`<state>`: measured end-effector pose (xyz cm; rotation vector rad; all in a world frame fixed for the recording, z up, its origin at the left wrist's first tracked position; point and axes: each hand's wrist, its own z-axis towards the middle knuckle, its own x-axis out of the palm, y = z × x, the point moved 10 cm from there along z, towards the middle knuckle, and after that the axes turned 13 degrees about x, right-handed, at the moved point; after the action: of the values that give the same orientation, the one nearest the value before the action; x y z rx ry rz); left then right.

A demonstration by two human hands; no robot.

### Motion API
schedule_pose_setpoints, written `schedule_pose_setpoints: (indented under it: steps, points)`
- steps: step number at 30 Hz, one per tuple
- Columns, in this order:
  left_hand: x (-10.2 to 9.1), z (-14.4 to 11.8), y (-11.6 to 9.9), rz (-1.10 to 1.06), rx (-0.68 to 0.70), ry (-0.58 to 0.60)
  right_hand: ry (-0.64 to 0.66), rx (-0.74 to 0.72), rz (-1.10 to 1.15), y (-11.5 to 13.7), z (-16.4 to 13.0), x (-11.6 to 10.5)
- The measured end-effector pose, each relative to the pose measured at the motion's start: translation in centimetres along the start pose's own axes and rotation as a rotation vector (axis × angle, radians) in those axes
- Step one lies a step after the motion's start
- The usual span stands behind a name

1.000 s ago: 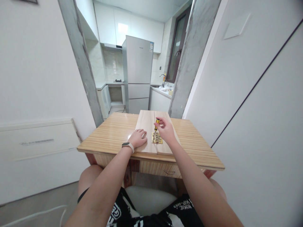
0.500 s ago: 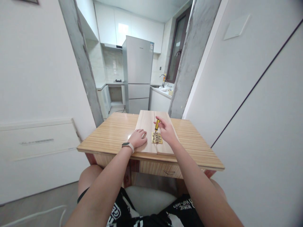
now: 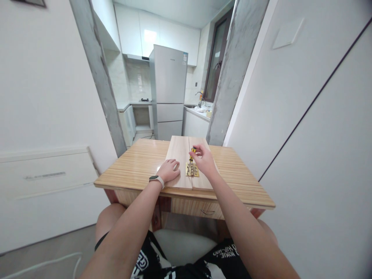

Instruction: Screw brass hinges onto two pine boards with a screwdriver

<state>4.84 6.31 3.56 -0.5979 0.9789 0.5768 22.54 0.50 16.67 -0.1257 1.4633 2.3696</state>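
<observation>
Fingers of my right hand (image 3: 204,159) pinch the yellow-and-black handle of a small screwdriver (image 3: 192,154), which stands tilted with its long axis running from the handle at the far side down to the tip on the flat brass hinge (image 3: 192,169); the hinge lies just below and left of that grip, across the seam of two pale wooden boards (image 3: 180,153) near the front edge of the striped wooden table (image 3: 139,162). My left hand (image 3: 170,169) rests flat and unclenched on the left board, holding nothing, just left of the hinge. White lettering on my black shorts (image 3: 223,254) is too broken to read.
</observation>
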Motion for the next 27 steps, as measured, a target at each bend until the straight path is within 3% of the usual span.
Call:
schedule_pose_setpoints:
  steps: [11,18,27]
  points:
    - [0.0,0.1,-0.2,0.006,0.018,-0.002,0.093,-0.012,0.013,-0.6,-0.2,1.1]
    - [0.2,0.1,0.0,0.005,0.018,-0.005,0.067,-0.011,0.048,-0.8,0.1,0.8]
    - [0.1,0.0,0.0,0.006,0.016,-0.003,-0.041,-0.02,-0.067,0.3,0.0,-0.2]
